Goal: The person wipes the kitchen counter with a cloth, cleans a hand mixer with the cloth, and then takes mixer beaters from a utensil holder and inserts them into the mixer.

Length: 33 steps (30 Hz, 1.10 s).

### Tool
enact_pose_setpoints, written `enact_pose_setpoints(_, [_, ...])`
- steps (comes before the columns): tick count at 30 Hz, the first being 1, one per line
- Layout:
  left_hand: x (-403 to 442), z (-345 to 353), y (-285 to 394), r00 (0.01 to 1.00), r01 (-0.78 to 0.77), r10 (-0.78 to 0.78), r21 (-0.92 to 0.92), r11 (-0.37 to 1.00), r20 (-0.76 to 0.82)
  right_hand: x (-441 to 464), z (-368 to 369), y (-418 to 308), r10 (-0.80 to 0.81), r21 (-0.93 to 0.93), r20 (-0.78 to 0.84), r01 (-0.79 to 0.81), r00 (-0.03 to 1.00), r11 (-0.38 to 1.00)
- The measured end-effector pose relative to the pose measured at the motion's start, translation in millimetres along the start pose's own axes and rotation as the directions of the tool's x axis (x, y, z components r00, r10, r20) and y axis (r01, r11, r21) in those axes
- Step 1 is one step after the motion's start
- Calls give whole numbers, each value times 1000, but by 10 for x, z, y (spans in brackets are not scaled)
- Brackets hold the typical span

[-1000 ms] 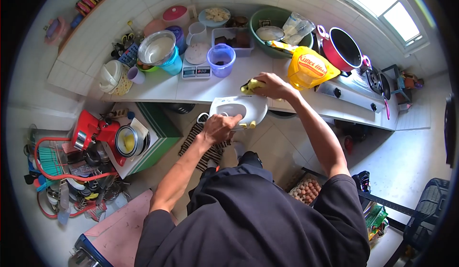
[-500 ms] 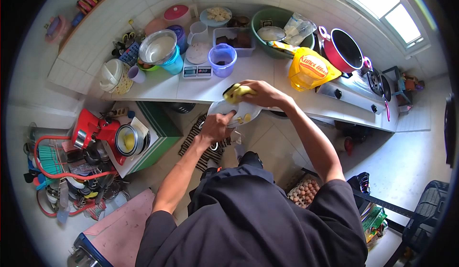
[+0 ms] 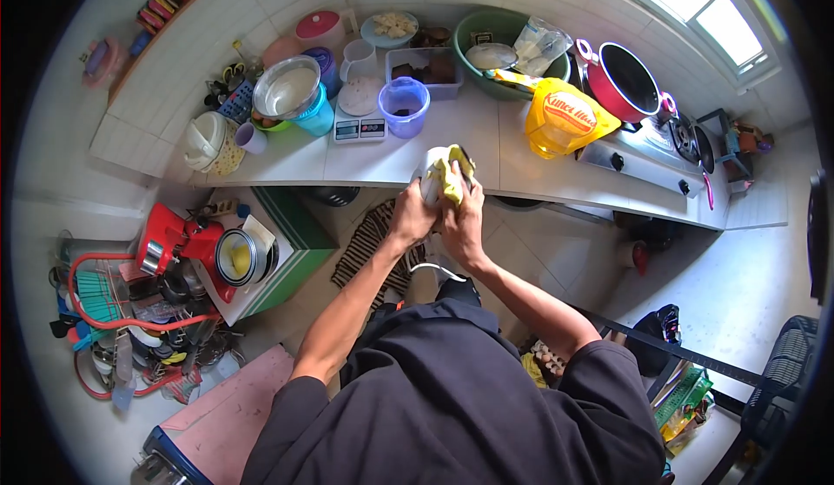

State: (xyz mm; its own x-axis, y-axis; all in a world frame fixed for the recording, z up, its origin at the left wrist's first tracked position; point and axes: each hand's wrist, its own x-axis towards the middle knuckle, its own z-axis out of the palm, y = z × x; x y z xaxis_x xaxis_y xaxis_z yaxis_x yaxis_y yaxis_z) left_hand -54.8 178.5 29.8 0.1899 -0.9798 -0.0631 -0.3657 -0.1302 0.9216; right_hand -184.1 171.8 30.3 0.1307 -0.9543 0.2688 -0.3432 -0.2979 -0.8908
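Beyond one counter's edge (image 3: 352,162), left hand (image 3: 413,214) grips one white appliance (image 3: 427,183), right hand (image 3: 463,226) (curled) one yellow cloth (image 3: 453,183).

holding both arms fwd, bent at elbows. angling l forearm (image 3: 354,305) & r forearm (image 3: 528,297) inward, narrowing the gap twd wrists. posing l hand (image 3: 413,215) & r hand (image 3: 464,219) side by side, v close tog., near mid of front edge of counter (image 3: 473,129). curling fingers of both in a grip, w/ knuckles bent & tips fwd.
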Motion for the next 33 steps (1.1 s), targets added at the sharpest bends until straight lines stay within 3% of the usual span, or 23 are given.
enact_pose_setpoints(2, [48,2,-121,994,-102,104,-45,994,33,-53,-65,1,-48,60,120,41,992,997])
enact_pose_setpoints(5, [39,-55,-202,973,-186,191,-50,981,132,119,-229,-53,-223,-32,266,240,938,970])
enact_pose_setpoints(7, [-36,-161,76,989,-47,45,12,999,142,306,-340,-16,-270,-86,327,313,906,946])
enact_pose_setpoints(10, [-50,-130,-41,992,-58,52,51,997,117,380,-327,-29,-217,-139,329,275,919,951])
enact_pose_setpoints(12, [-64,-135,-116,981,-145,144,-1,989,127,329,-335,-47,-177,-75,395,224,901,972])
enact_pose_setpoints(13, [-36,-121,-231,965,-155,137,67,986,224,294,-384,-93,-226,-72,468,292,854,954])
enact_pose_setpoints(14, [-54,-95,-309,966,-109,104,6,994,235,269,-360,-122,-325,-79,427,393,844,916])
enact_pose_setpoints(16, [-47,-102,-249,964,-25,54,-112,993,261,369,-400,-13,-276,-108,452,359,848,927])
enact_pose_setpoints(17, [-107,-96,-143,989,-20,29,-63,998,144,410,-359,98,-280,-127,363,345,889,930])
enact_pose_setpoints(20, [-84,-115,-145,991,5,14,-139,990,136,448,-328,62,-263,-120,317,313,911,942])
enact_pose_setpoints(22, [-43,-155,-130,981,1,34,-182,983,188,370,-356,-39,-183,-40,391,216,902,976])
enact_pose_setpoints(24, [-40,-182,-112,976,6,35,-187,982,215,279,-375,-110,-319,-74,457,393,830,916])
enact_pose_setpoints(26, [-47,-194,-68,976,16,18,-154,988,218,361,-424,-47,-287,-84,460,363,840,928])
enact_pose_setpoints(28, [-53,-175,-61,978,112,-81,-154,982,195,463,-383,103,-236,-85,309,274,921,958])
enact_pose_setpoints(30, [-50,-221,-39,958,204,-132,-279,938,256,504,-386,197,-209,-107,275,246,939,963])
enact_pose_setpoints(32, [-52,-280,22,940,246,-139,-339,908,310,399,-461,196,-131,-75,398,175,908,982])
enact_pose_setpoints(33, [-20,-275,-6,970,116,-44,-293,949,241,329,-513,125,-93,-65,460,138,883,988])
